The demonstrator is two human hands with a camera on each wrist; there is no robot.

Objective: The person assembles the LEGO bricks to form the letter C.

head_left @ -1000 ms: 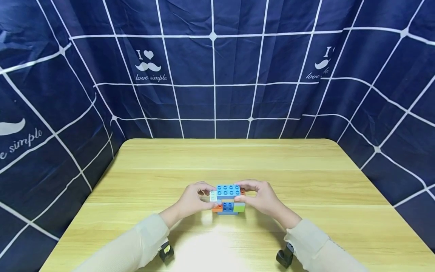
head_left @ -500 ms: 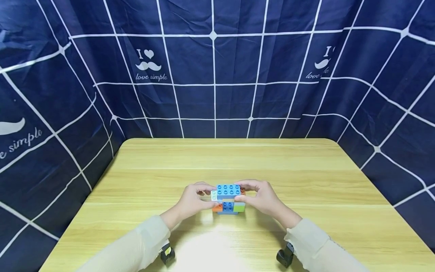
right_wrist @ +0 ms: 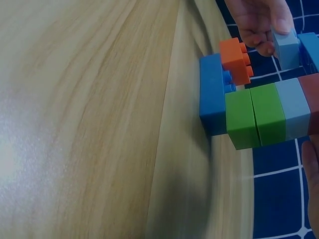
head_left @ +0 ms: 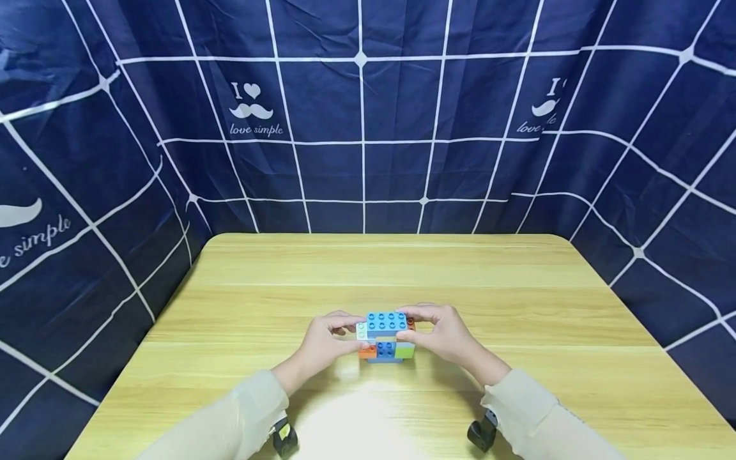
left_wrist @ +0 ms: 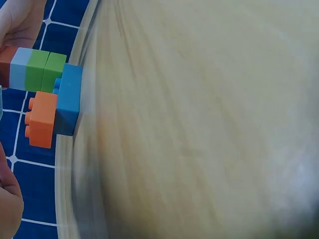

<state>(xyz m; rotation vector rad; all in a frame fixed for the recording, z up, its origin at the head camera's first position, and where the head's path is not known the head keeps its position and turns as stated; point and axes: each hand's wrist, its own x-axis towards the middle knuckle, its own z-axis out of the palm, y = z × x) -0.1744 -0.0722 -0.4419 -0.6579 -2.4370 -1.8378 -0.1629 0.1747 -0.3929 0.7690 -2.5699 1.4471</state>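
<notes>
A stack of toy building blocks stands on the table. Its base is a blue block (right_wrist: pixel 212 94), bearing an orange block (right_wrist: pixel 234 62) at the left and two green blocks (right_wrist: pixel 254 117) at the right. Above the green ones sit a light blue block (right_wrist: pixel 294 107) and a reddish-brown block (left_wrist: pixel 5 66). A long blue block (head_left: pixel 386 322) spans the top, with a pale blue block (right_wrist: pixel 286 50) under its left end, clear of the orange block. My left hand (head_left: pixel 319 342) pinches that pale block between thumb and fingers. My right hand (head_left: pixel 448 335) grips the top right end, around the long blue and reddish-brown blocks.
The wooden table (head_left: pixel 368 268) extends around the stack. Dark blue cloth with white lines (head_left: pixel 402 102) hangs behind it and at both sides. A small black wrist camera (head_left: pixel 284 439) sits under the left cuff, another camera (head_left: pixel 482 434) under the right.
My left wrist and forearm have shifted slightly right and toward the near edge. The left fingers stay at the pale block. My right hand and the stack look nearly still.
</notes>
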